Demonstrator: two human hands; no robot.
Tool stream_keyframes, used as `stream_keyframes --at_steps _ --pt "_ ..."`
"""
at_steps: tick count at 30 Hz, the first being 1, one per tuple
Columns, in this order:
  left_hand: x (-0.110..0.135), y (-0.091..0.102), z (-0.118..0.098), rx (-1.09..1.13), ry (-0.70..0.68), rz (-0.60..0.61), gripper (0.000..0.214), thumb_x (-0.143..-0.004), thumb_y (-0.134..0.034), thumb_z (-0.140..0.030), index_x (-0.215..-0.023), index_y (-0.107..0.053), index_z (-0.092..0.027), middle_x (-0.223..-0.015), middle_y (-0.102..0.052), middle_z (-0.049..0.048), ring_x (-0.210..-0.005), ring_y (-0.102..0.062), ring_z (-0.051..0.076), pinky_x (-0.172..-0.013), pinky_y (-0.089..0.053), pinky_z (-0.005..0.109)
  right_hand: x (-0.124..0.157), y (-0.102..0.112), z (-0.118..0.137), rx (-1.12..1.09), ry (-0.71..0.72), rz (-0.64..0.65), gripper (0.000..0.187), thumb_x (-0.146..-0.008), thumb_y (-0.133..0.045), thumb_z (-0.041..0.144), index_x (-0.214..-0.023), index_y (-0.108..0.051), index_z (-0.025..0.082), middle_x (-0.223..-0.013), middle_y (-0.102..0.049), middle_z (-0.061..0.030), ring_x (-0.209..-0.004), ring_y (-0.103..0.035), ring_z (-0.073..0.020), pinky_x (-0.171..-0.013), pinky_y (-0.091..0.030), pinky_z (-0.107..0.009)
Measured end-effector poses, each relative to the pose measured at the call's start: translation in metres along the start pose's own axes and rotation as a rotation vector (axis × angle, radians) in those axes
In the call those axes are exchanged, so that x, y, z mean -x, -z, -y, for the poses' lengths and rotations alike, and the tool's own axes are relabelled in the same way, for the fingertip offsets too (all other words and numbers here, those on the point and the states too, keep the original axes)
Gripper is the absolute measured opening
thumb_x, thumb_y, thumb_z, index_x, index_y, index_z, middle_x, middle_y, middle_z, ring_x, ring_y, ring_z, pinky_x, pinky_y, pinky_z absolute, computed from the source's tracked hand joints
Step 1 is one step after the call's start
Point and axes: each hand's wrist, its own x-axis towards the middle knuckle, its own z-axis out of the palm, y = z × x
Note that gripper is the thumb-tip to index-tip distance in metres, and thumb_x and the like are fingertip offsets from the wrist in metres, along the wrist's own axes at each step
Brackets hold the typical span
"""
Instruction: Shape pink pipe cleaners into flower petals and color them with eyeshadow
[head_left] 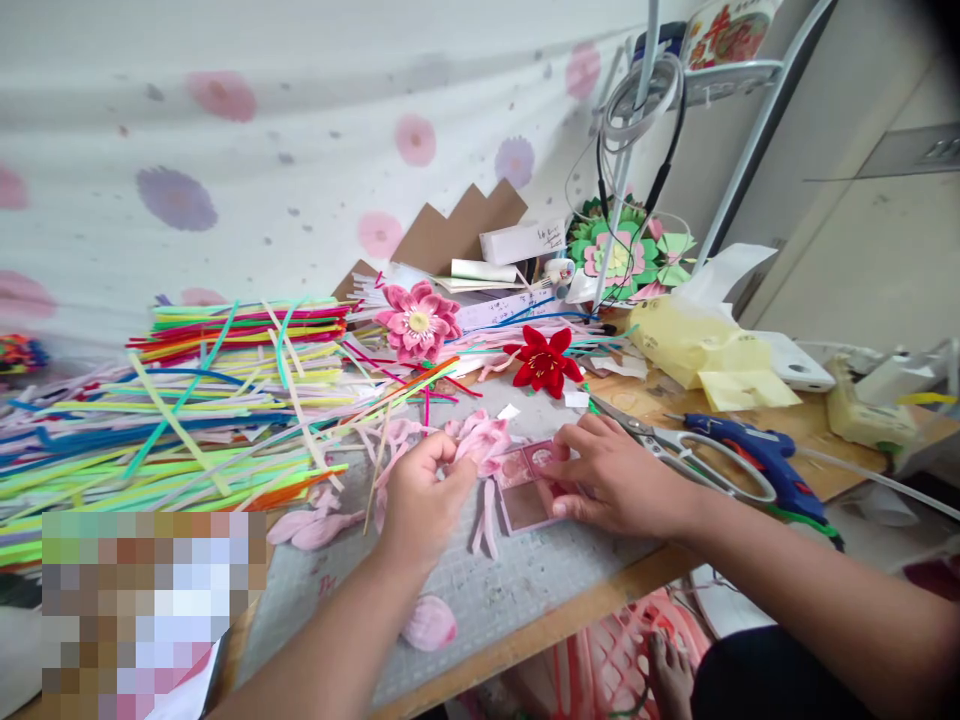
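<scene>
My left hand is closed, thumb and fingers pinching a bundle of pale pink fuzzy pipe-cleaner petals. Those petals hang just beside the upper left of a small pink makeup palette with square pans. Over the palette's right side curls my right hand, its thumb and fingers gripping the edge. Part of the palette is hidden under those fingers. More pink petals lie on the grey cutting mat to the left, and a single pink petal rests near the front.
Heaps of coloured pipe cleaners cover the left. A pink flower and a red flower stand behind the mat. Scissors and a blue glue gun lie at right. A rack post rises behind.
</scene>
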Motion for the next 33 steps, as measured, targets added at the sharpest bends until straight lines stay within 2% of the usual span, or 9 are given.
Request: stream_keyframes --at_steps 5,7,10,12,19,26,30,33 --pt "0.001 -0.003 0.0 0.045 0.106 0.011 0.035 -0.07 -0.061 -0.027 -0.049 -0.034 -0.02 -0.049 -0.029 -0.0069 -0.049 -0.027 0.009 -0.048 -0.021 0.023 -0.003 -0.006 -0.001 0.03 -0.017 -0.011 0.036 -0.083 -0.049 0.056 -0.099 -0.068 0.029 -0.089 -0.053 -0.0062 -0.084 -0.043 -0.0218 -0.079 -0.035 -0.04" --pt "0.001 -0.004 0.0 0.097 0.141 0.024 0.033 -0.071 -0.06 -0.027 -0.049 -0.036 -0.019 -0.049 -0.033 -0.0066 -0.05 -0.031 0.01 -0.05 -0.025 0.023 -0.004 -0.007 0.002 0.054 -0.007 -0.097 0.042 -0.083 -0.047 0.056 -0.108 -0.065 0.027 -0.093 -0.053 -0.0073 -0.085 -0.043 -0.0224 -0.08 -0.035 -0.041" --pt "0.003 -0.006 0.001 0.176 0.17 0.057 0.029 -0.069 -0.06 -0.026 -0.049 -0.041 -0.019 -0.049 -0.041 -0.0055 -0.052 -0.04 0.011 -0.054 -0.03 0.024 -0.008 -0.008 0.013 0.094 0.052 -0.293 0.057 -0.085 -0.042 0.058 -0.13 -0.049 0.024 -0.101 -0.051 -0.0096 -0.086 -0.041 -0.0233 -0.082 -0.035 -0.044" --pt "0.004 -0.006 0.002 0.178 0.165 0.068 0.027 -0.068 -0.061 -0.026 -0.048 -0.043 -0.019 -0.049 -0.045 -0.0047 -0.052 -0.043 0.012 -0.054 -0.031 0.024 -0.011 -0.008 0.021 0.129 0.081 -0.356 0.064 -0.084 -0.04 0.061 -0.136 -0.041 0.024 -0.102 -0.051 -0.0103 -0.087 -0.04 -0.0241 -0.083 -0.034 -0.045" --pt "0.008 -0.004 -0.005 -0.064 0.109 0.11 0.028 -0.071 -0.056 -0.028 -0.05 -0.039 -0.02 -0.048 -0.032 -0.0061 -0.046 -0.031 0.01 -0.045 -0.024 0.023 -0.019 -0.008 0.036 0.131 0.099 -0.336 0.059 -0.084 -0.042 0.06 -0.129 -0.049 0.023 -0.1 -0.052 -0.01 -0.089 -0.04 -0.025 -0.088 -0.03 -0.05" --pt "0.009 -0.003 -0.015 -0.259 0.05 0.124 0.023 -0.072 -0.05 -0.025 -0.051 -0.04 -0.02 -0.048 -0.033 -0.0061 -0.047 -0.033 0.01 -0.046 -0.026 0.022 -0.016 -0.001 0.039 -0.041 0.033 -0.346 0.053 -0.085 -0.043 0.056 -0.121 -0.055 0.02 -0.099 -0.049 -0.0103 -0.087 -0.04 -0.0238 -0.08 -0.035 -0.043" --pt "0.01 -0.003 -0.011 -0.241 0.032 0.117 0.024 -0.071 -0.052 -0.025 -0.051 -0.041 -0.02 -0.047 -0.032 -0.0064 -0.046 -0.032 0.009 -0.045 -0.025 0.022 -0.015 -0.001 0.038 -0.016 0.047 -0.334 0.053 -0.083 -0.045 0.057 -0.121 -0.055 0.021 -0.101 -0.05 -0.0101 -0.088 -0.04 -0.0244 -0.081 -0.034 -0.044" --pt "0.008 -0.004 -0.006 -0.085 0.087 0.097 0.026 -0.07 -0.056 -0.027 -0.05 -0.042 -0.019 -0.047 -0.036 -0.0061 -0.048 -0.034 0.009 -0.047 -0.026 0.022 -0.013 -0.003 0.032 0.02 0.018 -0.367 0.053 -0.085 -0.042 0.057 -0.121 -0.056 0.021 -0.101 -0.049 -0.0105 -0.089 -0.04 -0.0247 -0.081 -0.035 -0.044"
